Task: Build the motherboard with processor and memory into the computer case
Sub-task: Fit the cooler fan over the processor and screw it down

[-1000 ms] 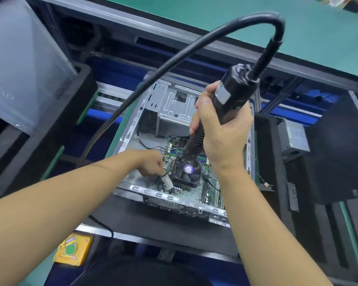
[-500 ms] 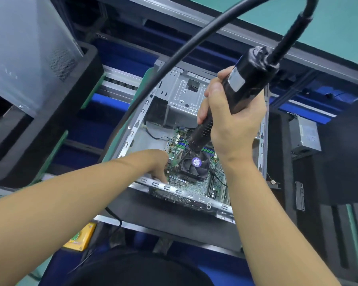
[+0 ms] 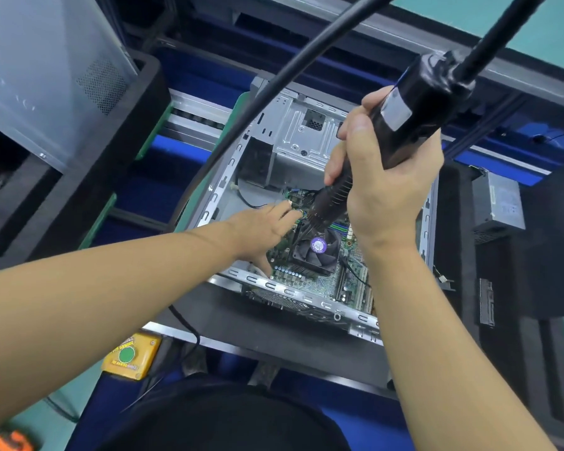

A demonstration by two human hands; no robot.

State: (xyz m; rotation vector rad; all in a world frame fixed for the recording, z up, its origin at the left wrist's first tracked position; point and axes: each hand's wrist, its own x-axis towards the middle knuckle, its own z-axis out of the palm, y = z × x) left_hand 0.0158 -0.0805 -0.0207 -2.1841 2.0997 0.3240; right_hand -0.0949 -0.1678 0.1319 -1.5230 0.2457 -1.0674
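We see one open computer case (image 3: 223,190) of bare stamped grey sheet metal in the middle of the frame, its slotted rail nearest us. In its lower half lies the one green motherboard (image 3: 310,283), flat on the case floor. It is studded with small round capacitors and carries one square black cooler fan (image 3: 318,255) with a round purple label at the hub.

The right hand (image 3: 383,193) closes a full grip round one black cylindrical electric screwdriver (image 3: 414,115). The tool is tilted, its ribbed nose pointing down at the board just above the fan, and the bit's tip is hidden. One thick, smooth black cable (image 3: 274,79) runs from the top of the frame diagonally down toward the left side of the case.

The left hand (image 3: 261,232) lies over the board's left edge with a wide grip, fingers stretched toward the tool's nose and thumb splayed toward the near rail. We cannot tell whether anything small sits under the fingertips.

At lower left sits one yellow box (image 3: 131,356) with a round green button. At right, one dull grey metal box (image 3: 498,203) rests among black foam. At upper left stands one pale frosted panel (image 3: 39,76) with a perforated patch.
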